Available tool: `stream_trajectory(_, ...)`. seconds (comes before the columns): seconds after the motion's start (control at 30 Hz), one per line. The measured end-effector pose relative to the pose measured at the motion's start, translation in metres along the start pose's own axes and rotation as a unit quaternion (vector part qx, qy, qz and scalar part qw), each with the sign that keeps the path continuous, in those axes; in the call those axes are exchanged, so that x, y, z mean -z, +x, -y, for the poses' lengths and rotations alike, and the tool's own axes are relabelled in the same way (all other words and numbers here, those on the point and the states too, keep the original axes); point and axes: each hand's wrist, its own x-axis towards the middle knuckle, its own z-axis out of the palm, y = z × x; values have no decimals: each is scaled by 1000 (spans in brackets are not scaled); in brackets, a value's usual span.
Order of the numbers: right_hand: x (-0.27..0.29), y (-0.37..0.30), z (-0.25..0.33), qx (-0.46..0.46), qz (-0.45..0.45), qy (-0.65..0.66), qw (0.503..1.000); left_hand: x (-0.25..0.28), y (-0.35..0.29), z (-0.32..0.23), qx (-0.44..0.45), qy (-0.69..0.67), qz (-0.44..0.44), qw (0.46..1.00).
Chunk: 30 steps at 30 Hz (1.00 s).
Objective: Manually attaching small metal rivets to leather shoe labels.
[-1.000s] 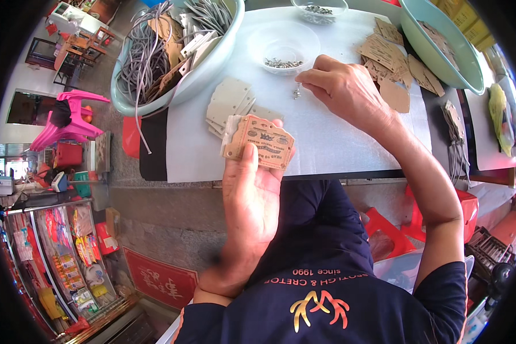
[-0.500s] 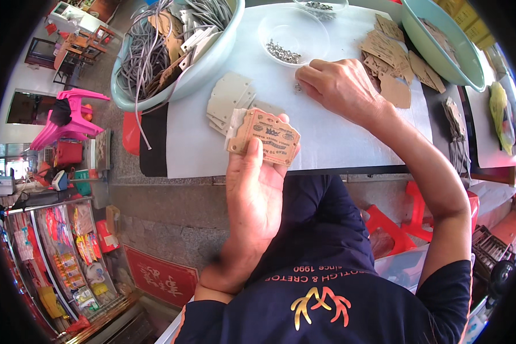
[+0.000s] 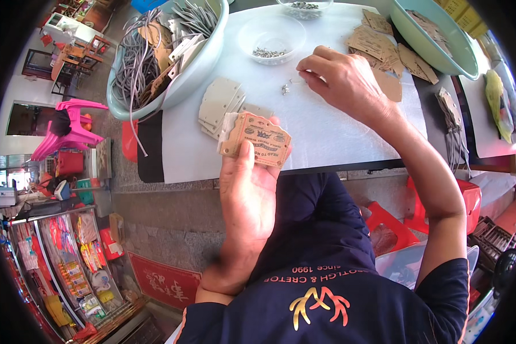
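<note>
My left hand [image 3: 249, 195] grips a brown printed cardboard tag [image 3: 265, 137] with scalloped edges and small corner holes, its thumb across the front. A pale card piece shows behind its left side. My right hand [image 3: 341, 77] hovers over the white sheet, thumb and fingers pinched together; whether a tiny part is between them I cannot make out. Just left of those fingertips lie a few small metal fasteners [image 3: 285, 89]. More fasteners fill the bottom of a clear round bowl [image 3: 289, 37]. Beyond my left hand, several pale grey tags [image 3: 219, 100] lie overlapping.
A light-blue basin [image 3: 186, 86] at the far left holds grey cords and tags. Loose brown tags [image 3: 378, 46] lie at the far right, beside a green basin [image 3: 461, 66] with more. A second clear bowl [image 3: 307, 12] stands behind. A red stool [image 3: 390, 226] is below the table.
My right hand has lifted slightly away from the sheet, uncovering the loose fasteners by its fingertips. My left hand keeps its hold on the tag. The whole view has shifted a little.
</note>
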Motion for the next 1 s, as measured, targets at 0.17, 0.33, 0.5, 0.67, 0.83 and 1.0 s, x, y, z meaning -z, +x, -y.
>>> stream_trajectory(0.17,-11,2,7,1,76,-60,995,-2,-1,-1,4,-5,5,1000)
stream_trajectory(0.33,-16,3,11,23,79,-74,994,-2,-1,-1,-1,-9,15,1000)
stream_trajectory(0.5,-17,5,13,-4,80,-85,993,-1,1,-2,11,-15,14,1000)
stream_trajectory(0.67,-18,5,8,19,75,-78,994,-2,1,-3,7,-7,22,1000)
stream_trajectory(0.83,-19,7,4,63,73,-77,992,-1,1,-2,5,-4,25,1000)
stream_trajectory(1.0,-19,6,6,35,52,-74,995,-3,1,-1,10,-2,28,1000)
